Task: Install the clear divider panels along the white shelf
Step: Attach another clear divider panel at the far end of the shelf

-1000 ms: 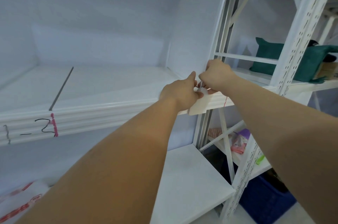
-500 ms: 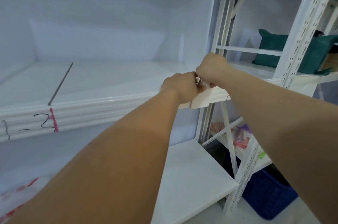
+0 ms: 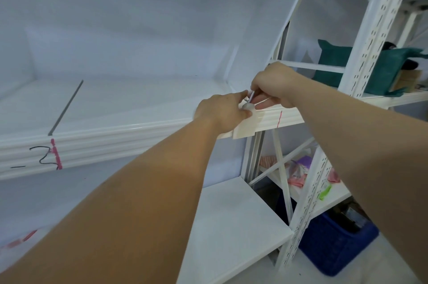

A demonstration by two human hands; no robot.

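Your right hand (image 3: 275, 84) has its fingers curled in tight. Thumb and forefinger pinch a thin pale strip (image 3: 251, 96) that slants down toward the shelf's lip. Your knuckles hide its upper end, so you cannot tell whether it is the panel's own bottom corner or a separate piece.

Your left hand (image 3: 222, 112) meets it from 9 o'clock, thumb stretched along the top. The other fingers are curled round a small grey piece (image 3: 247, 106) sitting on the front edge; it is too small and blurred to name.

Just below both hands, at 6 o'clock, a cream clip (image 3: 245, 127) sits over the ribbed front edge of the white shelf (image 3: 115, 137), and your left hand covers its upper left corner.

The clear divider panel (image 3: 261, 35) rises from behind your right hand toward 1 o'clock, tilted and more frosty than glassy. Your fingers hide its foot and the top of the view cuts it off.

A red line (image 3: 279, 119) is drawn on the shelf edge just beside the clip at 3 o'clock. Well off toward 9 o'clock a dark line (image 3: 67, 107) runs back across the shelf top, with a pink mark (image 3: 55, 154) and black scribble below it.

At 2 o'clock a green cushion (image 3: 335, 61) lies on the neighbouring rack, partly behind a perforated upright (image 3: 370, 35). At 5 o'clock, low down, is a blue crate (image 3: 335, 242).
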